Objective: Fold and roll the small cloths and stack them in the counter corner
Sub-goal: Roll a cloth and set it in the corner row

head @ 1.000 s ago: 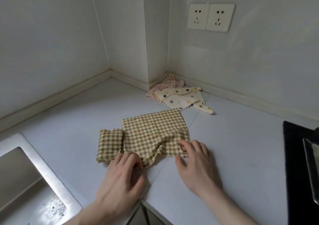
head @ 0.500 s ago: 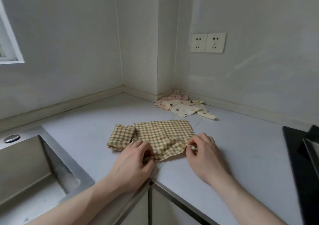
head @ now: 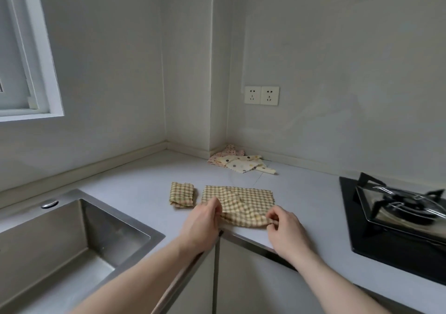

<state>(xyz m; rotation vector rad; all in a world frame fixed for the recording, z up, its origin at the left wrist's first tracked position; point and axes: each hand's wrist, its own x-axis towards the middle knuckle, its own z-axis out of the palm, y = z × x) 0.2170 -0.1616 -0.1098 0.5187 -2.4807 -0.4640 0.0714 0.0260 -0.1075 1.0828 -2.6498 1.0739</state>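
Checked cloth (head: 243, 200): flat on bench (head: 135, 188), near edge bunched; left hand (head: 204, 219) pinches its left corner, right hand (head: 281, 224) pinches its right corner. Rolled checked cloth (head: 182, 194): just left, apart. Dotted cloths (head: 241, 161): loose in the corner.

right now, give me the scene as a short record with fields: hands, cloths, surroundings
left hand: left hand pinches the near left edge of the checked cloth
right hand: right hand pinches its near right corner
checked cloth: lies on the counter, near edge bunched and lifted
rolled cloth: rolled checked cloth lies left of it, apart
corner pile: dotted cloths lie loose in the wall corner
left: sink
right: gas hob
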